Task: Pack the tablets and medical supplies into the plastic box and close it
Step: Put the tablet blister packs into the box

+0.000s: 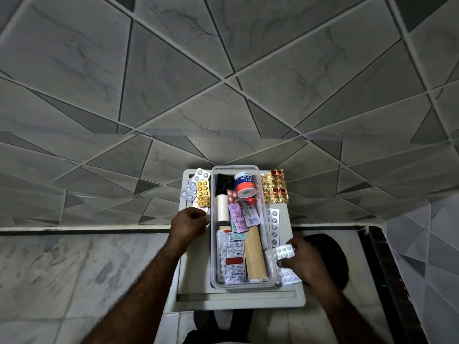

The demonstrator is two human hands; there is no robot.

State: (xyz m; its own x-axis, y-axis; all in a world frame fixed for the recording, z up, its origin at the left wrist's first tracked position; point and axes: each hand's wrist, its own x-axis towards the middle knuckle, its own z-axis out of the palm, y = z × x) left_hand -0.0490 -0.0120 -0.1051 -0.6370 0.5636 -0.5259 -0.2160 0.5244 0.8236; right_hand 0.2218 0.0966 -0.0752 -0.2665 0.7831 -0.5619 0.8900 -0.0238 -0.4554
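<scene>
I am partway through. The clear plastic box [242, 284] sits open on the grey tray [238, 300], already holding the tape roll [246, 186], a white tube [221, 209], a tan roll [255, 254] and several tablet strips. My right hand [304, 261] pinches a silver tablet strip [284, 252] just beside the box. My left hand [190, 224] is curled shut by the left wall; whether it grips anything I cannot tell. Strips left of the box, the gold strips [275, 186] and more on the right remain. No lid is visible.
</scene>
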